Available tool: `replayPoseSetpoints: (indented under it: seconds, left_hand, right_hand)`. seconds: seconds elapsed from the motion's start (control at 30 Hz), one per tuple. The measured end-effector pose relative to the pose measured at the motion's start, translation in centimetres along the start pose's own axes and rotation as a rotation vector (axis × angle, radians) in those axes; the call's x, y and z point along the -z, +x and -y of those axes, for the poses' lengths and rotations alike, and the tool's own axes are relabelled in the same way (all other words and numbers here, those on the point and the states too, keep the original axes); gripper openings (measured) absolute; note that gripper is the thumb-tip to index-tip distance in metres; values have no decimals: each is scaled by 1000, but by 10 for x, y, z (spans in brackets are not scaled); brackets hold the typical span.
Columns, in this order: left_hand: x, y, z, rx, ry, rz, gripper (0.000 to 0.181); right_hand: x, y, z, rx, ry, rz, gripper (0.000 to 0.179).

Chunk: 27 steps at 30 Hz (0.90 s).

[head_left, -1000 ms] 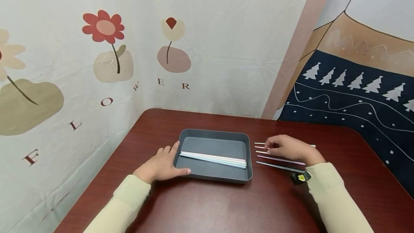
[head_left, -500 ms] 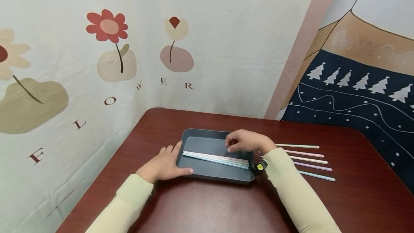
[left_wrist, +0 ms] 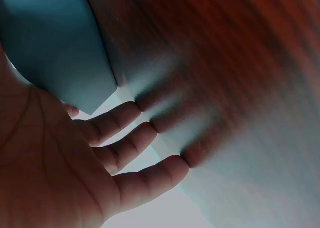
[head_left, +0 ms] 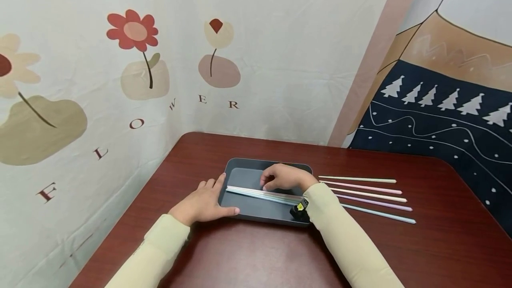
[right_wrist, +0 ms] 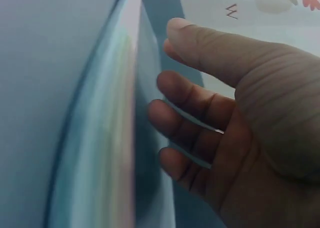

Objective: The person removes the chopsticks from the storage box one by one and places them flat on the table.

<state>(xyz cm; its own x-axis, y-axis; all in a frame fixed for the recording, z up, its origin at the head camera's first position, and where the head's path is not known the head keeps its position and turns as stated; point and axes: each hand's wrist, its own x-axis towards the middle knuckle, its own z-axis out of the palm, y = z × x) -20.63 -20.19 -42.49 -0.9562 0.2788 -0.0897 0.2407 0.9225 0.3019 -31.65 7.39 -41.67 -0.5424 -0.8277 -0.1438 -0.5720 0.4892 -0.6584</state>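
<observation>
A grey rectangular tray (head_left: 243, 177) holds a bundle of pastel chopsticks (head_left: 252, 194), lying lengthwise across it. My left hand (head_left: 204, 203) rests at the tray's left edge, its thumb along the near corner. In the left wrist view, three straight fingers (left_wrist: 152, 183) reach down to the table beside the tray's wall. Over the tray is my right hand (head_left: 285, 177), just behind the bundle. The right wrist view has the same chopsticks (right_wrist: 105, 158) close beside the right hand's (right_wrist: 250, 112) loosely bent fingers, with nothing between thumb and fingertips.
Several more chopsticks (head_left: 372, 198) in green, pink, cream, purple and blue lie spaced apart to the tray's right, partly behind the right forearm. The dark red table (head_left: 256, 252) backs onto a printed curtain (head_left: 280, 79).
My right hand has moved left from above the loose chopsticks to over the tray, then a little farther toward its middle. The left hand stays at the tray's edge.
</observation>
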Motion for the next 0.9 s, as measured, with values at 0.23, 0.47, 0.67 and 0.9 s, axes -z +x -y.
replayPoseSetpoints:
  seconds: [0.23, 0.47, 0.67, 0.9]
  left_hand:
    - [1, -1, 2, 1, 5, 2, 126]
    - [1, -1, 2, 1, 0, 2, 126]
    - [0, 0, 1, 4, -3, 5, 126]
    - [0, 0, 0, 10, -6, 9, 126]
  right_hand:
    - [-7, 8, -4, -31, 0, 0, 7]
    - [-10, 10, -8, -24, -41, -12, 11]
    - [-11, 9, -8, -27, -61, -40, 14]
    - [-14, 8, -6, -29, -88, -66, 12]
